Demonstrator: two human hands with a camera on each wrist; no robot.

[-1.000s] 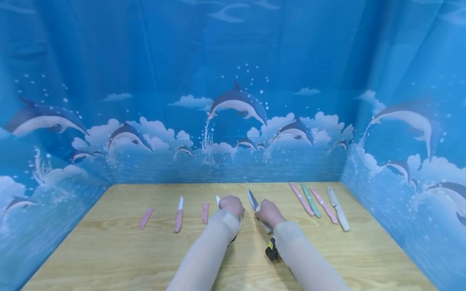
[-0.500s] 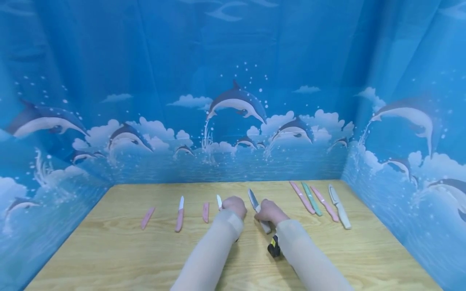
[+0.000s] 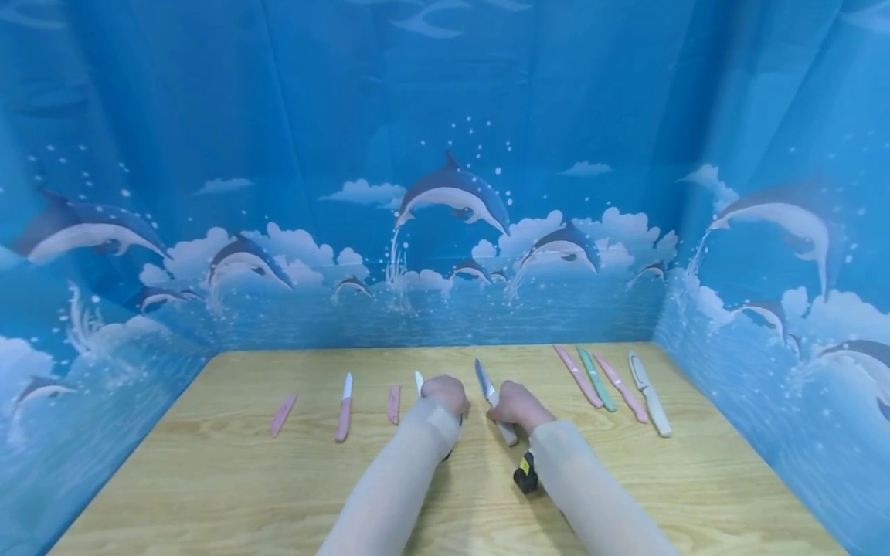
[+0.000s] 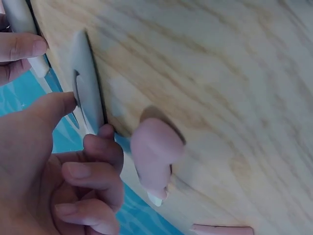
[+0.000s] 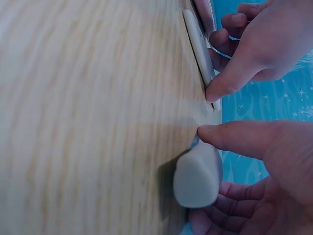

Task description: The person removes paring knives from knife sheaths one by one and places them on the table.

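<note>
My left hand (image 3: 446,394) pinches a white blade sheath (image 4: 88,88) with a long slot, thumb on one side and fingers on the other. The sheath lies along the wooden table and is hidden behind the hand in the head view. My right hand (image 3: 520,405) grips a white-handled knife (image 5: 196,178) between thumb and fingers. Its grey blade (image 3: 483,378) points away from me. Just left of the left hand lies a pink-handled knife (image 4: 154,147); only its white blade (image 3: 419,381) shows in the head view.
Further left lie a pink sheath (image 3: 394,405), another pink-handled knife (image 3: 345,409) and a second pink sheath (image 3: 283,415). At the right, several sheathed knives stand in a row: pink (image 3: 579,377), green (image 3: 596,380), pink (image 3: 621,388) and white (image 3: 650,395). A dolphin-print curtain (image 3: 445,309) encloses the table.
Both hands stay almost in place, the right one on the knife throughout. The head view has shifted very slightly.
</note>
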